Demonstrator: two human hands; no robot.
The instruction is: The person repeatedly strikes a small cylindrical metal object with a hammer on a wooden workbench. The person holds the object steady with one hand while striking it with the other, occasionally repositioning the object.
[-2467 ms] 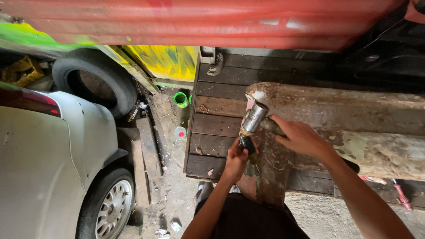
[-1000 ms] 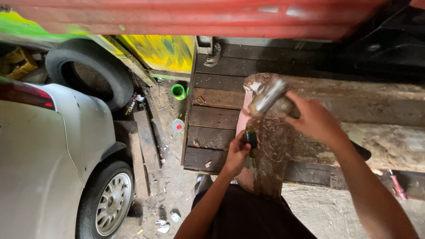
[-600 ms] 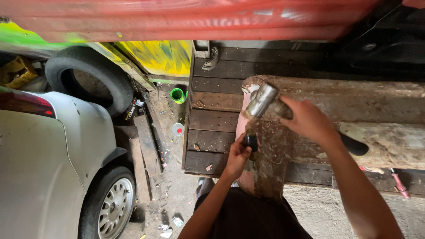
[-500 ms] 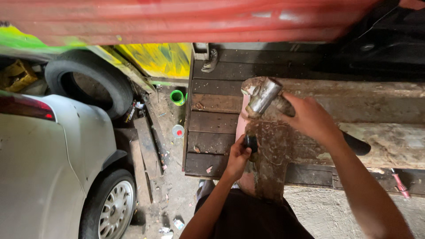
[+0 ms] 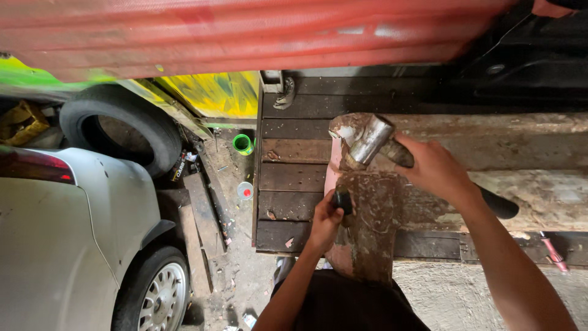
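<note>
Head view, looking straight down over the person's own arms. Right hand (image 5: 438, 171) is raised above a rusty metal block (image 5: 370, 214), fingers wrapped tight around the black handle of a hammer (image 5: 370, 138); the handle's end pokes out behind the wrist, and the bright steel head points down-left, just above the block's upper end. Right forearm runs in from the lower right corner, elbow cut off by the frame. Left hand (image 5: 324, 217) sits lower, at the block's left edge, its grip closed on a small dark tool (image 5: 343, 199) whose tip meets the rusty surface; what kind of tool it is cannot be made out, since the fingers cover most of it. Left forearm rises from the bottom edge, over dark clothing. Block rests against a worn wooden tabletop (image 5: 294, 178) of dark planks; its lower end is hidden behind the person's body. Off to the left, on the dirt floor: a silver car (image 5: 67, 233), partly cropped, a loose tyre (image 5: 116, 125), and a green cup (image 5: 243, 144).
</note>
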